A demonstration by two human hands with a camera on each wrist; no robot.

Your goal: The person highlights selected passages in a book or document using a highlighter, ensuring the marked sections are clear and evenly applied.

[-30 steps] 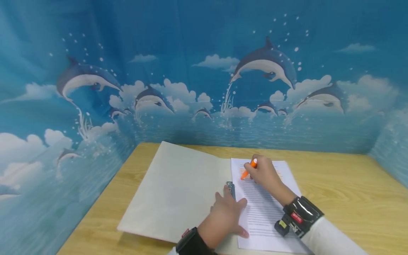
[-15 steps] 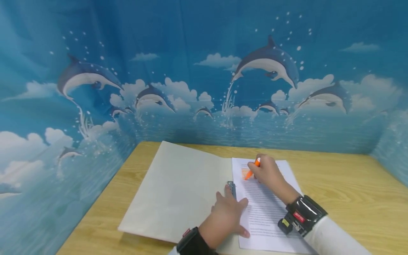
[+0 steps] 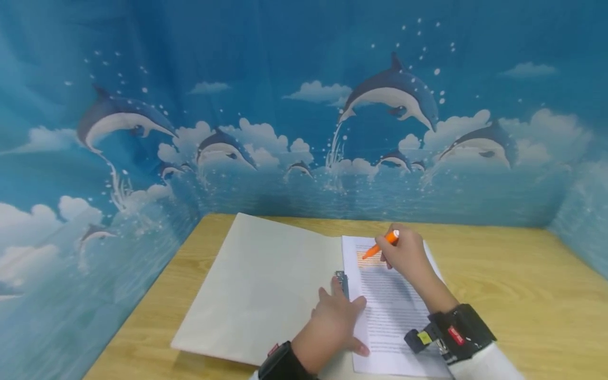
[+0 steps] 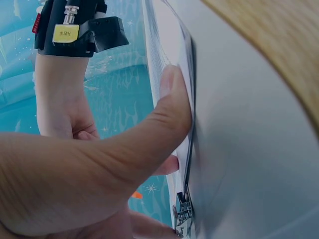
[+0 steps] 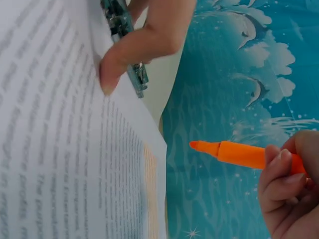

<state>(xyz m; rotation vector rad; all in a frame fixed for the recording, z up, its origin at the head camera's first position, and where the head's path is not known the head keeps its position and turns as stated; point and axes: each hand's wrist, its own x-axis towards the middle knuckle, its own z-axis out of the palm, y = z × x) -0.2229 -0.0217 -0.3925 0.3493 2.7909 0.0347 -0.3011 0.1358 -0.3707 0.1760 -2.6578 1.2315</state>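
The right hand [image 3: 402,252] is raised over the upper part of the printed sheets [image 3: 391,322], its forearm slanting up and to the left from the lower right; its thumb and fingers are clamped on an orange highlighter [image 3: 381,246], the white end sticking out above the grip and the nib pointing down and to the left; in the head view the nib lies over a block of orange-marked lines near the top of the page, and the right wrist view shows it apart from the paper, with the backdrop [image 5: 214,109] visible in between.

The left hand [image 3: 334,321] lies back upward, its forearm coming in from the bottom edge; its fingers are spread apart, one reaching the metal clip [image 3: 346,287] at the sheets' left edge, another bent with its tip on the paper just beside the clip; the thumb, spread lower down, presses on the edge of the stack.

The sheets lie on the right side of an open cream folder [image 3: 266,285], whose left cover opens out across the worktop [image 3: 513,269]; a black strap [image 3: 465,332] circles the right wrist, above a white sleeve [image 3: 486,364].
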